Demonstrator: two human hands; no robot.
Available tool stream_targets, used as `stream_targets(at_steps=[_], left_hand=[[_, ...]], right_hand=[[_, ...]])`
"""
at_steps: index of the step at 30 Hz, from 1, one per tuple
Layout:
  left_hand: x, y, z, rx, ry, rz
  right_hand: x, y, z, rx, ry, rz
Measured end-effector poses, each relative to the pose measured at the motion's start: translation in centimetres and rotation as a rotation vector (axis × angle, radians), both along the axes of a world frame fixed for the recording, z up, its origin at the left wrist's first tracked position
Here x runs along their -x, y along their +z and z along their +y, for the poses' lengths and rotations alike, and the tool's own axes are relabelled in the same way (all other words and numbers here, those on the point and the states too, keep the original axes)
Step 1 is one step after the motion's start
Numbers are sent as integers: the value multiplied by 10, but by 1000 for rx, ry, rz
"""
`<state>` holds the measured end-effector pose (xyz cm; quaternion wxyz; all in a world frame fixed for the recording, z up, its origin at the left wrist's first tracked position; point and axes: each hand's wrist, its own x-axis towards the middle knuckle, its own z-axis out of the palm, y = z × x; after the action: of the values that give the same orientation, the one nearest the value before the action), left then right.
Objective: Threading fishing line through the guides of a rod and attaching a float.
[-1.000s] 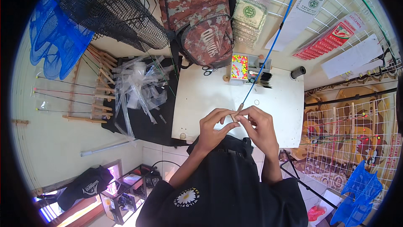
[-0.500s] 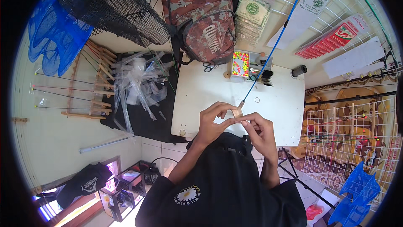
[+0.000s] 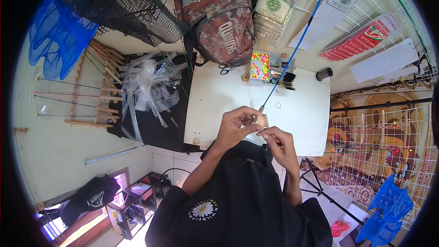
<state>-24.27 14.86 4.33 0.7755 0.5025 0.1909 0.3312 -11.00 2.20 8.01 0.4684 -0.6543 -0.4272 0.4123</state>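
Note:
Over the near part of the white tabletop (image 3: 219,103), my left hand (image 3: 233,130) is closed on a short, pale wooden handle (image 3: 263,120) with a flared shape. A thin blue fishing rod (image 3: 297,48) rises from its top and slants away to the upper right. My right hand (image 3: 282,144) has its thumb and forefinger pinched together just below the handle, beside my left fingertips. Whatever lies in that pinch is too small to make out. The lower end of the handle is partly covered by fingers.
Behind the hands stand a box of colourful small floats (image 3: 259,66), scissors (image 3: 225,69), black bristles (image 3: 288,81) and a dark cylinder (image 3: 324,74). Clear plastic sleeves (image 3: 148,84) lie piled at left. A camouflage bag (image 3: 224,37) rests at the back; a wire rack (image 3: 379,151) stands right.
The handle has turned so more of its pale wood shows. My left fingers have curled in more, and the right hand has shifted slightly down. The whole view has moved a little.

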Motion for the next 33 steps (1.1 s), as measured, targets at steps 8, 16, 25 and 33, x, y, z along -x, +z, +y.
stream_targets(at_steps=[8, 16, 25, 33], left_hand=[[7, 22, -12, -148, -110, 83], [4, 31, -21, -481, -66, 307], [3, 21, -27, -587, 32, 414], [1, 9, -31, -732, 236, 364]], right_hand=[[-25, 0, 11, -44, 88, -500], [-57, 18, 33, -146, 214, -501], [-55, 39, 40, -35, 206, -291], [-50, 23, 40, -10, -38, -75]])
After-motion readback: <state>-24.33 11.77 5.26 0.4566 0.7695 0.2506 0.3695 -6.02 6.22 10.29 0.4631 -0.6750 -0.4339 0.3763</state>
